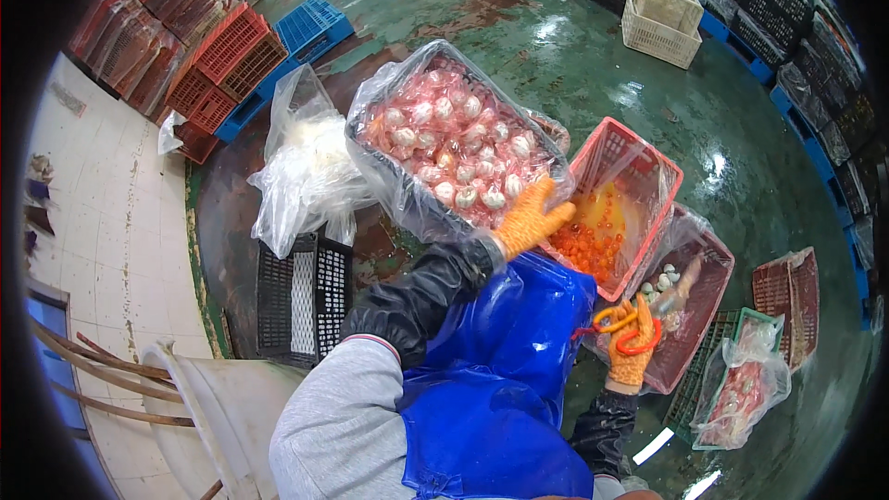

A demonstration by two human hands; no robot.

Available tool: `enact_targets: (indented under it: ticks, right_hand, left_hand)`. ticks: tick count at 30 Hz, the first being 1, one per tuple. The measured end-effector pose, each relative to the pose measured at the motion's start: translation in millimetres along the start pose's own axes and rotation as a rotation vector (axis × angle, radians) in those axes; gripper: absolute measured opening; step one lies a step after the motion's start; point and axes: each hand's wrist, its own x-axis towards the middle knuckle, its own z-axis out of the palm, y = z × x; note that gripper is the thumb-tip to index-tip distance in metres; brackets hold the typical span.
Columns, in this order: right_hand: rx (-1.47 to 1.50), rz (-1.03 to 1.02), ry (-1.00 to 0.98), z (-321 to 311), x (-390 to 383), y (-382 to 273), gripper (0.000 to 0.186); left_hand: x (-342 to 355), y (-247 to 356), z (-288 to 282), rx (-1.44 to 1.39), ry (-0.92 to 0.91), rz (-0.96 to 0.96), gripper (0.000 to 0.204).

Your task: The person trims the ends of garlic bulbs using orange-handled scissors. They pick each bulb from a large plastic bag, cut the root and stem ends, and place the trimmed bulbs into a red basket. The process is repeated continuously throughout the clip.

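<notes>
My left hand (532, 218), in an orange glove, rests at the near right corner of a dark crate (357, 150) lined with clear plastic. Its fingers are spread and no held object shows. Inside that crate lie many white, egg-like balls (443, 109) in reddish film. Beside it stands a red crate (656, 154), plastic-lined, where orange yolk-like balls (593, 245) sit in yellowish liquid. A pair of scissors (639, 343) with orange and red handles is in my right hand (630, 352), also gloved, near a dark red crate (681, 361).
Clear plastic bags (310, 171) lie heaped left of the egg crate, above an upright black crate (324, 292). At right, a green crate (708, 384) and a brown-red crate (785, 301) stand on the wet green floor. Stacked crates (222, 56) line the left wall; pale crates (662, 23) stand farther off.
</notes>
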Motion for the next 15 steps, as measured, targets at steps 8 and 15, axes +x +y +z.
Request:
enact_targets:
  ticks: [8,15]
  right_hand:
    - [0.216,0.223,0.108,-78.4,-46.5,42.0,0.034]
    - [0.249,0.330,0.176,-40.0,-39.4,18.4,0.034]
  left_hand:
    - [45.6,-145.1,-64.9,1.031,0.045,-0.080,0.054]
    - [64.3,-137.7,-85.3,0.668,0.050,-0.064,0.025]
